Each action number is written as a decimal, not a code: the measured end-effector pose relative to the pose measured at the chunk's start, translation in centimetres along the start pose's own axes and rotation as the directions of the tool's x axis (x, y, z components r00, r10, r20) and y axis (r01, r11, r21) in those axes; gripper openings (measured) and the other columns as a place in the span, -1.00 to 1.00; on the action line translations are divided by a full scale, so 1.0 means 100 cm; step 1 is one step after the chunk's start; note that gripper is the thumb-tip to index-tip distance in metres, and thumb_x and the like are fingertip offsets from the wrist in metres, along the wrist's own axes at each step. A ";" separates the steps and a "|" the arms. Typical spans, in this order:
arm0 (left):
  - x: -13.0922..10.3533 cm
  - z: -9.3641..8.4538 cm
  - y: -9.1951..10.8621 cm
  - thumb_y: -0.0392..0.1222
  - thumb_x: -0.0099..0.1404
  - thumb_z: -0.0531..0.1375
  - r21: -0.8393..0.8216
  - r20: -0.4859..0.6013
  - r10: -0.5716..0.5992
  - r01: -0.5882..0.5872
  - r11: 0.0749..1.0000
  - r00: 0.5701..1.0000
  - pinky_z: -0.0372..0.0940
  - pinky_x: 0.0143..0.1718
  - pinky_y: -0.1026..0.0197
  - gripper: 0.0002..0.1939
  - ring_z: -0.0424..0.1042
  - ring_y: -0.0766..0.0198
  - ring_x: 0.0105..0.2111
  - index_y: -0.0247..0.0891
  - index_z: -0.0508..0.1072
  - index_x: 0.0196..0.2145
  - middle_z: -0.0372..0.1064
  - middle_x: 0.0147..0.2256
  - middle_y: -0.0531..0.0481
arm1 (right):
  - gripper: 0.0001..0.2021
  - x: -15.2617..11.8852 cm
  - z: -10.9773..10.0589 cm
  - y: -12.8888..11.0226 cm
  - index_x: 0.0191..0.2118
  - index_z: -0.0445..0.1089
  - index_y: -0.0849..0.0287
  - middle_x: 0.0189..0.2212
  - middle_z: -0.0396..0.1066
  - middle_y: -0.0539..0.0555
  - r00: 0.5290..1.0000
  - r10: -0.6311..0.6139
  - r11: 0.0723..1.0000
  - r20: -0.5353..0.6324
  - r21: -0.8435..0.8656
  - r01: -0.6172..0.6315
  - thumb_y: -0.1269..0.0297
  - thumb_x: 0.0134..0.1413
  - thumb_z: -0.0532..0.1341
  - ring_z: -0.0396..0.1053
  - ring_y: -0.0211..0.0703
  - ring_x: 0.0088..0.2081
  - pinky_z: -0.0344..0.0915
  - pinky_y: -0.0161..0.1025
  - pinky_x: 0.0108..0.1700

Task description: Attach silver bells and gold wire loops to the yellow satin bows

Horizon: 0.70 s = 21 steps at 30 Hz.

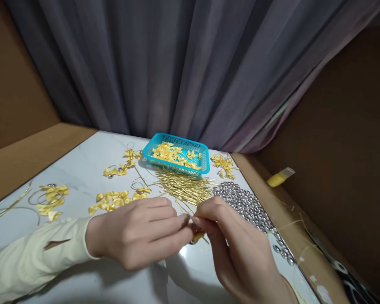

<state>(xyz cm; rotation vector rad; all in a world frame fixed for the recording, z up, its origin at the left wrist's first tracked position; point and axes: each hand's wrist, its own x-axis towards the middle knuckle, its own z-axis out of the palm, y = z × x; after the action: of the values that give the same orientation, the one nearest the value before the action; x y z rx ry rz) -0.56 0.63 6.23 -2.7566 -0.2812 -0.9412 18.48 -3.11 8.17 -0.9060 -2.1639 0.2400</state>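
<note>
My left hand and my right hand meet fingertip to fingertip above the near middle of the table. Both are closed in a pinch. A small yellow ribbon bow shows beneath the joined fingertips, with a shiny silver bit at its lower edge. The left fingers are closed around the bow's left side, hiding part of it. Between the right thumb and forefinger is what looks like a thin gold twist tie; its exact hold is covered by the fingers. Just beyond the hands lies a heap of gold twist ties.
A turquoise plastic basket with yellow bows stands at the back. Many silver beads spread along the right edge. Bows lie in groups at left, centre left and back right. A grey curtain hangs behind.
</note>
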 end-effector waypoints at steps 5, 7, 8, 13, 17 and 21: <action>0.003 0.000 0.000 -0.38 0.21 0.17 0.191 -0.055 0.263 -0.249 0.950 0.963 0.39 -0.56 0.17 -0.86 0.49 0.13 -0.49 -0.50 0.51 -0.30 0.52 -0.49 -0.22 | -0.77 -0.001 0.000 0.000 -0.34 0.14 0.19 -0.49 0.20 -0.02 1.000 -0.006 0.999 0.015 0.038 0.006 0.67 0.06 -0.06 0.18 -0.36 -0.48 0.21 -0.44 -0.43; 0.004 -0.001 -0.001 -0.38 0.20 0.18 0.202 -0.043 0.287 -0.273 0.940 0.957 0.40 -0.57 0.18 -0.86 0.49 0.14 -0.50 -0.49 0.52 -0.32 0.52 -0.51 -0.20 | -0.77 -0.002 0.002 0.001 -0.34 0.14 0.18 -0.49 0.19 -0.03 1.000 -0.006 0.998 0.027 0.055 0.005 0.67 0.05 -0.07 0.18 -0.36 -0.48 0.21 -0.43 -0.43; 0.005 -0.001 -0.001 -0.39 0.19 0.17 0.201 -0.043 0.293 -0.279 0.939 0.955 0.40 -0.57 0.18 -0.86 0.49 0.15 -0.50 -0.49 0.53 -0.34 0.52 -0.52 -0.18 | -0.76 -0.002 0.004 0.002 -0.34 0.14 0.18 -0.49 0.18 -0.03 1.000 -0.002 0.998 0.031 0.061 0.001 0.68 0.05 -0.07 0.18 -0.35 -0.47 0.21 -0.42 -0.43; 0.007 -0.004 0.000 -0.41 0.21 0.11 0.223 -0.081 0.300 -0.277 0.935 0.950 0.40 -0.58 0.19 -0.80 0.49 0.15 -0.51 -0.48 0.55 -0.37 0.53 -0.50 -0.17 | -0.75 -0.004 0.007 0.003 -0.34 0.14 0.17 -0.49 0.17 -0.03 1.000 -0.004 0.998 0.024 0.061 0.003 0.68 0.04 -0.06 0.17 -0.35 -0.48 0.20 -0.41 -0.44; 0.004 -0.007 0.002 -0.38 0.27 0.03 0.235 -0.052 0.278 -0.259 0.937 0.959 0.40 -0.53 0.23 -0.72 0.50 0.19 -0.48 -0.46 0.55 -0.36 0.54 -0.43 -0.20 | -0.75 -0.005 0.007 0.003 -0.32 0.16 0.19 -0.48 0.20 -0.01 1.000 -0.011 1.000 0.007 0.027 0.011 0.69 0.03 -0.05 0.19 -0.33 -0.46 0.20 -0.38 -0.42; -0.006 -0.004 0.005 -0.39 0.28 -0.01 0.228 -0.057 0.223 -0.205 0.952 0.973 0.39 -0.43 0.24 -0.69 0.50 0.18 -0.35 -0.43 0.55 -0.28 0.54 -0.33 -0.20 | -0.77 -0.005 0.005 0.001 -0.36 0.17 0.20 -0.51 0.20 0.00 1.000 -0.024 0.998 -0.009 -0.065 0.023 0.68 0.02 -0.05 0.16 -0.31 -0.49 0.15 -0.37 -0.47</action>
<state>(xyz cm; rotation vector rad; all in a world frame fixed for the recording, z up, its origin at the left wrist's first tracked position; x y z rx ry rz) -1.14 -0.02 6.15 -2.4789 -0.0651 -0.9038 18.41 -3.31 7.43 -0.9155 -2.1831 0.1547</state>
